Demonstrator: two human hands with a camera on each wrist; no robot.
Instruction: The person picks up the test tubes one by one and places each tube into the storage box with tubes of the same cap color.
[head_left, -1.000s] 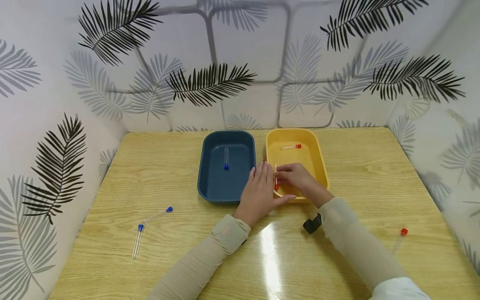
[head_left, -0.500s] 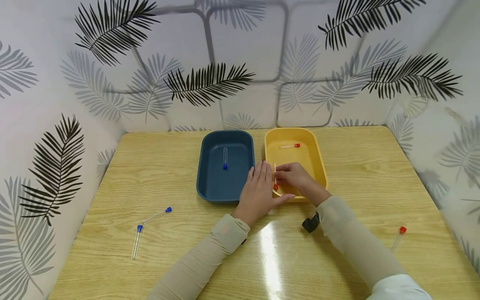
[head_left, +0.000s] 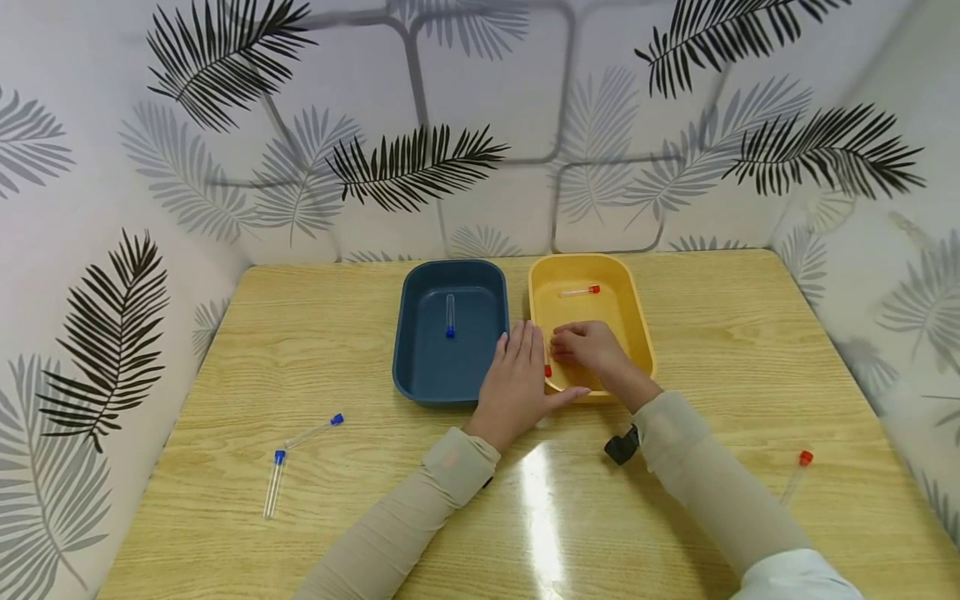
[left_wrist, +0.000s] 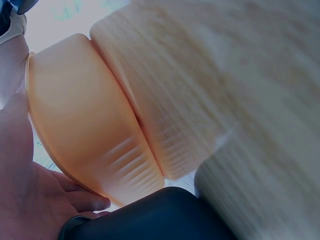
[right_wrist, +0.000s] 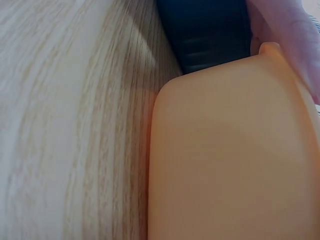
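Note:
My left hand (head_left: 514,385) lies with straight fingers along the left rim of the yellow tray (head_left: 642,333), its thumb stretched over the front rim. In the left wrist view its palm and fingers (left_wrist: 82,200) meet the tray's edge. My right hand (head_left: 594,348) is inside the yellow tray, fingers loosely bent and holding nothing visible. Just left of those fingertips, a red-capped test tube (head_left: 548,371) lies against the tray's left wall, most of it hidden by the hands. Another red-capped tube (head_left: 579,291) lies crosswise near the back of this tray.
Left of the yellow tray stands a dark blue tray (head_left: 450,375) holding a blue-capped tube (head_left: 450,317). Two blue-capped tubes, one upper (head_left: 315,431) and one lower (head_left: 274,485), lie on the wooden table at left. A red-capped tube (head_left: 798,475) lies at far right.
My right fingers have let go of the red-capped tube and shifted slightly right, away from it. The tube now rests against the tray's left wall. My left hand stays in place.

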